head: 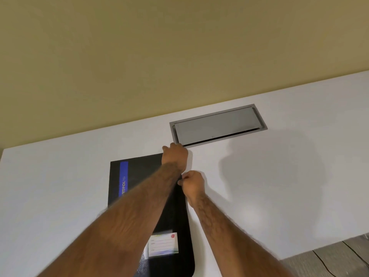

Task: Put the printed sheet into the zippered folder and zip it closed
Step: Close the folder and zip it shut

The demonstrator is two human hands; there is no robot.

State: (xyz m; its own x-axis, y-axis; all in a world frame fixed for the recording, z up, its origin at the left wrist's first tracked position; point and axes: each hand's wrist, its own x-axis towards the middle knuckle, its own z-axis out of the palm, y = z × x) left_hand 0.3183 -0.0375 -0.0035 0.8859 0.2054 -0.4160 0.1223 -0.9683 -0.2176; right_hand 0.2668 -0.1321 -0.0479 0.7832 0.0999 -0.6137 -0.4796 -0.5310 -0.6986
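Black zippered folder point(159, 212) is lying flat on a white table point(279, 176), low and left of centre. A left hand point(175, 156) is gripping its upper right corner, fingers curled together. Just below, a right hand point(192, 184) is pinching the folder's right edge, fingertips closed. A grey hatch point(217, 124) is sitting above them. An olive wall point(179, 47) is filling the upper frame.

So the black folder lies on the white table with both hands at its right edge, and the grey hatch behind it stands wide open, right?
Not quite: the head view shows the grey hatch shut, not wide open. The rest holds: black folder on the white table, left hand and right hand at its right edge.
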